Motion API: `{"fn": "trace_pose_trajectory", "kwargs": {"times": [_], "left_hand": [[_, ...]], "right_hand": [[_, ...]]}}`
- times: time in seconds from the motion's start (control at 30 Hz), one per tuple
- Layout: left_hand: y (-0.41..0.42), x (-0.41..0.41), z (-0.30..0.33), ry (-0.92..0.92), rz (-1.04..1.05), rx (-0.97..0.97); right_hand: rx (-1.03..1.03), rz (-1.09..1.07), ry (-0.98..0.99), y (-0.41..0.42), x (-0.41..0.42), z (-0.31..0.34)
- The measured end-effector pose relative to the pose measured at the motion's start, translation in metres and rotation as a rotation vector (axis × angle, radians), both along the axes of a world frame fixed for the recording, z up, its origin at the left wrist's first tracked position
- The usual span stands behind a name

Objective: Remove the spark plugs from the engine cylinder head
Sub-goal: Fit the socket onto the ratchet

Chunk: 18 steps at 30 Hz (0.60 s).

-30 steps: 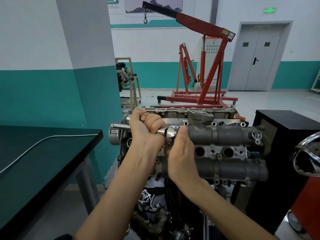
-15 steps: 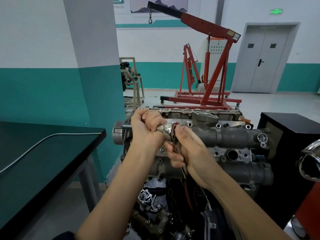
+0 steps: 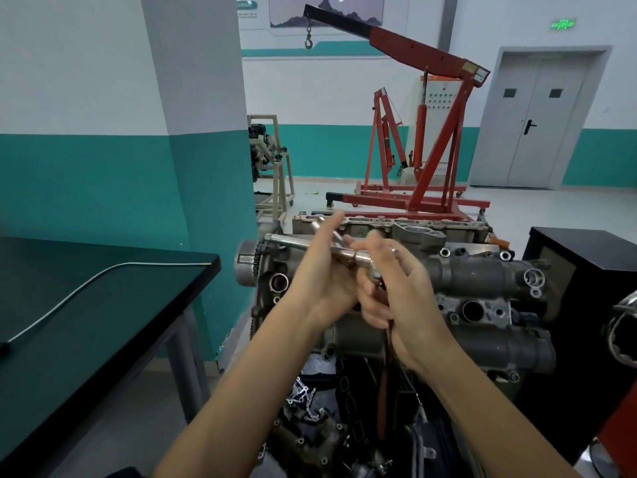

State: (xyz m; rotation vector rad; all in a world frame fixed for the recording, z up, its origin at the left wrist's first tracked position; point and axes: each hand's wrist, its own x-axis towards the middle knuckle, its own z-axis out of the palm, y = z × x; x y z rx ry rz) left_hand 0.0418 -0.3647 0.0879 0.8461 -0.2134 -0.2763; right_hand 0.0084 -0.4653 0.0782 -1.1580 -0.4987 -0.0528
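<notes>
Engine cylinder head point(image 3: 482, 281) sits directly under and beyond both hands, grey cast metal, heavy and rigid, stays put on its stand. Open plug wells show to the right of the right hand, one round dark bore point(image 3: 473, 310) just beside the wrist. No spark plug clearly visible; could be inside the socket or the wells, can't tell. Black table point(image 3: 103, 288) well off to the left of the left hand, red engine hoist point(image 3: 424, 139) far beyond both.

Ratchet wrench point(image 3: 331, 248), chrome, lies across between the hands, handle running left past the left hand toward the pulley end point(image 3: 246, 265). Left hand point(image 3: 320, 277) loosely around the handle, fingers partly extended, blurred, so not a firm grip. Right hand point(image 3: 396, 298) pinching the head end with fingertips curled, something dark hanging below it, unclear what.

Judgement: wrench is stiff, smooth, a bit slippery; best held mid-handle for leverage, other hand steadying the head. Plugs are small, light, with brittle ceramic; take by the top end, lift straight.
</notes>
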Motion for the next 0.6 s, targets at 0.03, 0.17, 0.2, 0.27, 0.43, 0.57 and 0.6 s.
{"fn": "trace_pose_trajectory", "kwargs": {"times": [0.03, 0.17, 0.2, 0.27, 0.43, 0.57, 0.6], "left_hand": [[-0.001, -0.003, -0.003, -0.076, -0.036, 0.122], [0.01, -0.002, -0.025, -0.098, -0.045, 0.148], [0.017, 0.001, -0.034, -0.045, -0.015, 0.104], [0.03, 0.004, -0.05, 0.007, 0.063, 0.054], [0.059, 0.003, -0.058, -0.343, 0.351, 0.568], [0.08, 0.005, -0.058, -0.677, 0.526, 0.973], [0.083, 0.005, -0.057, -0.7, 0.539, 0.983]], "right_hand": [[-0.005, -0.068, -0.022, -0.001, 0.0, 0.0], [0.043, -0.201, -0.051, -0.023, 0.001, 0.008], [0.051, -0.222, -0.06, -0.032, 0.002, 0.012], [0.007, -0.264, -0.092, -0.049, 0.003, 0.02], [-0.194, -0.342, -0.137, -0.071, 0.0, 0.023], [-0.248, -0.33, -0.103, -0.071, -0.001, 0.021], [-0.258, -0.324, -0.098, -0.071, -0.001, 0.021]]}}
